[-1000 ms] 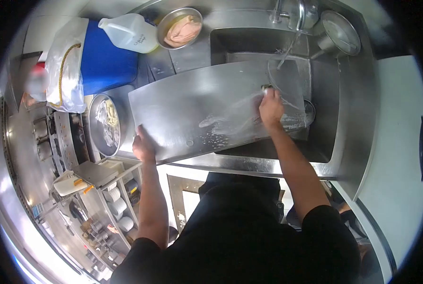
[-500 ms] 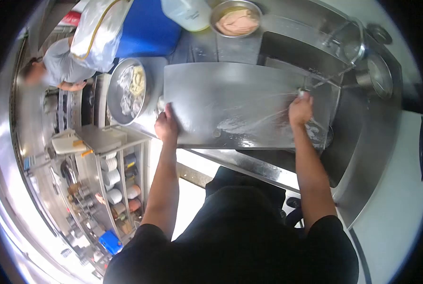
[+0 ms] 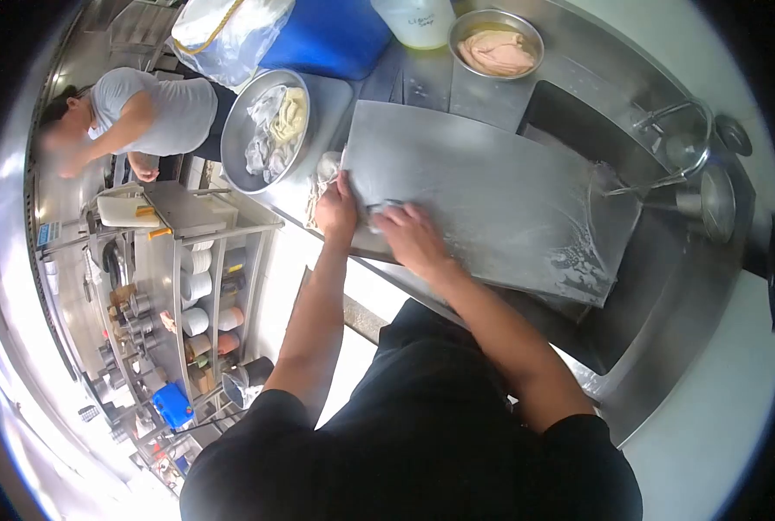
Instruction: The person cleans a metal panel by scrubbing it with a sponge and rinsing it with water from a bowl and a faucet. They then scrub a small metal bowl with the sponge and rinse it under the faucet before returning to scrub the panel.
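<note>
A large flat stainless steel panel (image 3: 492, 182) lies over the sink, with wet, soapy streaks near its right end. My left hand (image 3: 336, 211) is closed around the panel's left edge. Close beside it, my right hand (image 3: 415, 240) presses a small greyish scrubbing pad (image 3: 386, 207) against the panel's surface. The fingers cover most of the pad, so its exact kind is hard to make out. A crumpled pale cloth (image 3: 327, 165) lies just beyond my left hand.
A steel bowl with wet cloths (image 3: 229, 154) stands at the left. Behind are a blue container (image 3: 335, 35), a soap jug (image 3: 418, 22) and a bowl of pink cloth (image 3: 496, 54). The faucet (image 3: 704, 143) overhangs the sink's right side. A person (image 3: 166, 113) stands beyond the shelf rack.
My right hand has moved from the panel's right end to its left end, near my left hand. The view has shifted, and the panel appears more tilted. The other person's arm is raised.
</note>
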Available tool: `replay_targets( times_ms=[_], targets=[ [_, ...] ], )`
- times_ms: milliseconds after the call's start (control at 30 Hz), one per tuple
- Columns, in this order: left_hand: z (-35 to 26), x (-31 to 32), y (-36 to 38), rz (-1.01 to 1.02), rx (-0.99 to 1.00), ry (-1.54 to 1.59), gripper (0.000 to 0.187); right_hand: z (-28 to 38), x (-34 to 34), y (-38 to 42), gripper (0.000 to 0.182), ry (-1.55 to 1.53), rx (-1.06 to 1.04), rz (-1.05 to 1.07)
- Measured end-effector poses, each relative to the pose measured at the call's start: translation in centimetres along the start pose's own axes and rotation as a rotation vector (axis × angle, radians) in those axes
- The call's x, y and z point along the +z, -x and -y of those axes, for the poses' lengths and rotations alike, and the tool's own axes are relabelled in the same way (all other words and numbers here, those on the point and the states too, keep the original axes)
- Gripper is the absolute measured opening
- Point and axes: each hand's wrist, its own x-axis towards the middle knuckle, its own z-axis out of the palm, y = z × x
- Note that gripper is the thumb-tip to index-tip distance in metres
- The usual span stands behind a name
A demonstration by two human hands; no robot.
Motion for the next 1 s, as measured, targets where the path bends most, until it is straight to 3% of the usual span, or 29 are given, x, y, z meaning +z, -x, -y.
replay_targets(
  times_ms=[67,200,267,300,567,833,933,1000],
  targets=[
    [0.9,1.1,0.0,-0.029,0.041,0.033,0.069,-2.8,-1.8,2.3,0.031,0.077,0.041,0.057],
    [0.1,1.1,0.4,0.018,0.003,0.017,0.065,-9.2,-5.1,-1.1,0.03,0.163,0.378,-0.195],
    [-1.9,-0.3,0.9,-0.005,-0.006,0.012,0.062,-10.7,-6.6,-2.7,0.029,0.204,0.445,-0.28],
    [-2.5,-0.4,1.1,-0.086,0.048,0.021,0.057,-11.2,-6.5,-2.4,0.031,0.222,0.374,-0.326],
    [-5.8,-0.2,1.7,-0.142,0.222,0.011,0.054,-13.0,-6.4,0.8,0.033,0.273,0.486,-0.367],
    [-4.4,-0.6,1.4,0.22,0.337,0.289,0.042,-13.5,-6.3,1.4,0.037,0.302,0.468,-0.402],
    [-2.9,-1.6,0.9,0.512,0.185,0.522,0.041,-11.7,-6.0,0.2,0.038,0.297,0.58,-0.364],
    [-0.6,-2.3,1.2,0.685,0.049,0.774,0.04,-11.1,-5.8,-1.3,0.037,0.274,0.495,-0.357]
  ],
)
